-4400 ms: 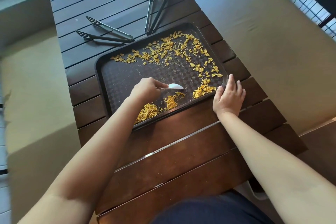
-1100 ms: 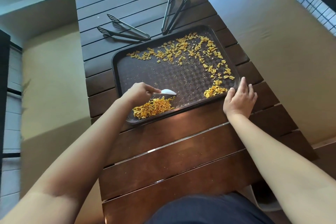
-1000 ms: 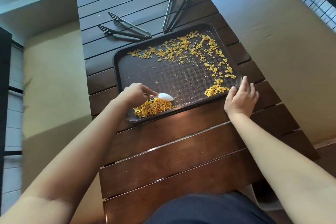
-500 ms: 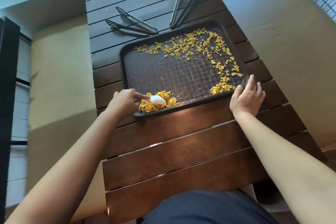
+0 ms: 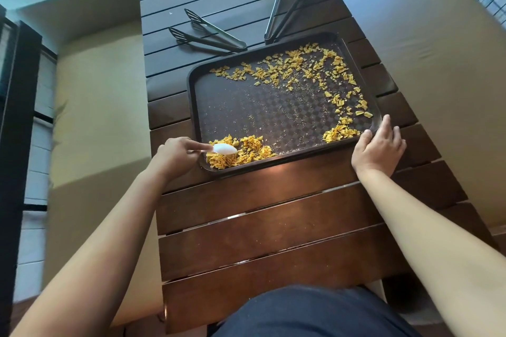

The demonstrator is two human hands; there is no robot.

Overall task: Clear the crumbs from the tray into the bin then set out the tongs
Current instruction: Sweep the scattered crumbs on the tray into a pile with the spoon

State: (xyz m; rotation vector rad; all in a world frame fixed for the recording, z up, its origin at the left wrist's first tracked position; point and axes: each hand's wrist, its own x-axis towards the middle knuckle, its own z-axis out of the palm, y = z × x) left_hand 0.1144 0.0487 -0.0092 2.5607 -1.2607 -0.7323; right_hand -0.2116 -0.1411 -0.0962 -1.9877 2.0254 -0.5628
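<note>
the tray [image 5: 195, 107] lies on a dark slatted wooden table [image 5: 268, 216], a little turned, in the head view, which is the only view here. yellow crumbs [image 5: 284, 70] are spread along its far edge and down its right side. a smaller heap [image 5: 341, 133] sits in the near right corner, and a bigger heap [image 5: 246, 152] sits in the near left corner.

the left hand [image 5: 175, 157] is at the near left corner of the tray. its fingers are curled around the handle of a white spoon [image 5: 223, 148], and the bowl of the spoon rests on top of the bigger heap. the right hand [image 5: 379, 146] lies at the near right corner of the tray, with fingers straight and relaxed against the rim, holding nothing.

two pairs of dark tongs are on the table beyond the tray. the left tongs [image 5: 208, 35] lie flat with the tips pointing away to the left. the right tongs [image 5: 286, 8] point away from the person, and their hinge end is just beside the far rim of the tray.

beige cushions [image 5: 98, 107] are on both sides of the table. dark blue clothing [image 5: 306, 312] shows at the bottom.
</note>
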